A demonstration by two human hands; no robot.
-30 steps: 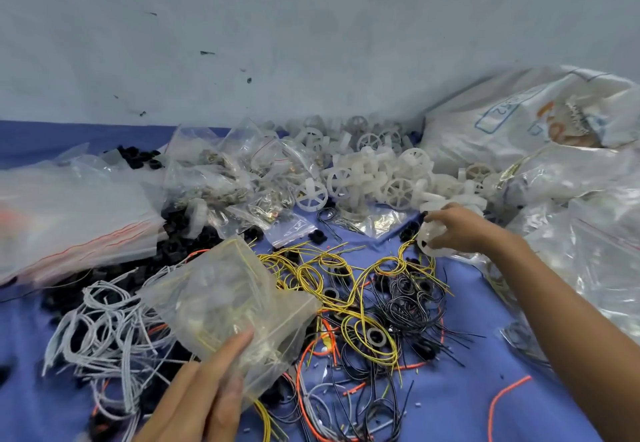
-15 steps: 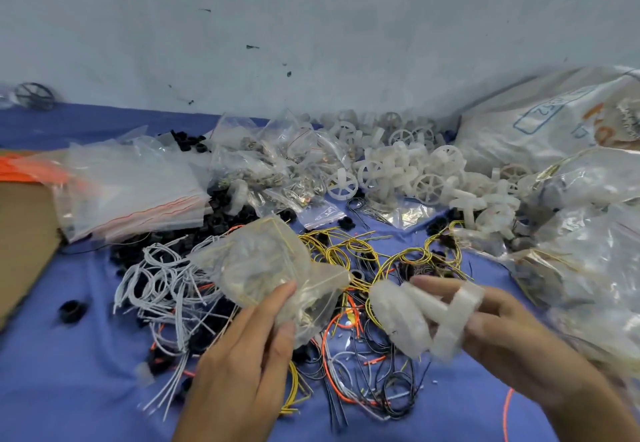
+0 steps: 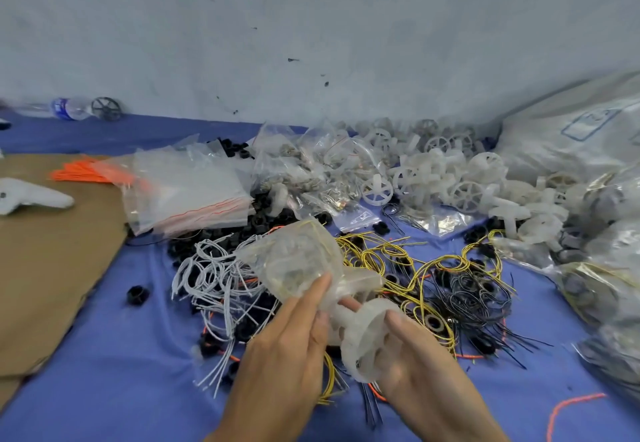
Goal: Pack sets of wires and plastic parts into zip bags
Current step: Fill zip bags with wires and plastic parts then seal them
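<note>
Left hand pinches a clear, part-filled zip bag above the near middle of the blue cloth. Right hand grips a white wheel, its hub touching the bag's mouth. Loose wires lie tangled beneath both. More wheels heap along the far edge; cardboard covers the left edge.

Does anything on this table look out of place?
Yes: a clear plastic water bottle lies on its side by the wall at far left, beside a lone dark spoked wheel, far from the pile of white plastic wheels.
</note>
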